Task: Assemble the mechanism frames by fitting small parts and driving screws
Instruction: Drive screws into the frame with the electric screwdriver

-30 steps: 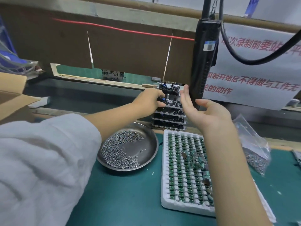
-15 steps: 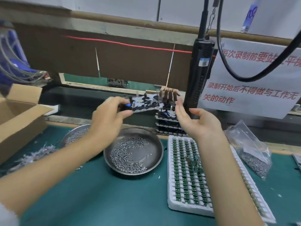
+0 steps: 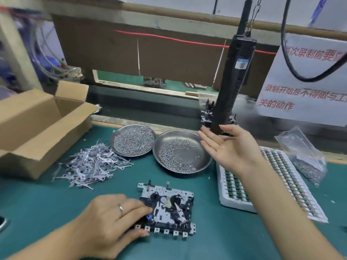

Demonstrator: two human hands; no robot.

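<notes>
Cardboard box [image 3: 37, 126], flaps open, sits at the far left of the green work mat [image 3: 56, 207], with a loose heap of thin metal strips [image 3: 92, 164] just beside it. Behind the heap stand two round steel dishes, the left dish [image 3: 132, 140] piled with small screws and the right dish [image 3: 181, 152] about half covered with them, the two rims nearly touching. Near the front of the mat, a mechanism frame [image 3: 168, 208] lies flat, a perforated metal plate carrying black parts and a row of square tabs along its near edge. The person's left hand [image 3: 110, 220], a ring on one finger, grips the frame's left edge, fingers curled over the top and the thumb against the near edge. The right hand [image 3: 231, 149] is raised in the air above the right dish's rim and the tray beyond it, palm showing, fingers straight and slightly spread, holding nothing. Just behind its fingertips hangs a black electric screwdriver [image 3: 232, 79], suspended from above, in front of a stack of further frames [image 3: 207, 113] at the back edge of the bench. A white foam tray [image 3: 234, 202] of small green parts runs along the right of the mat, partly hidden by the right forearm. A clear plastic bag [image 3: 302, 154] of screws lies at the far right, below a white notice [image 3: 304, 81] printed in red characters.
</notes>
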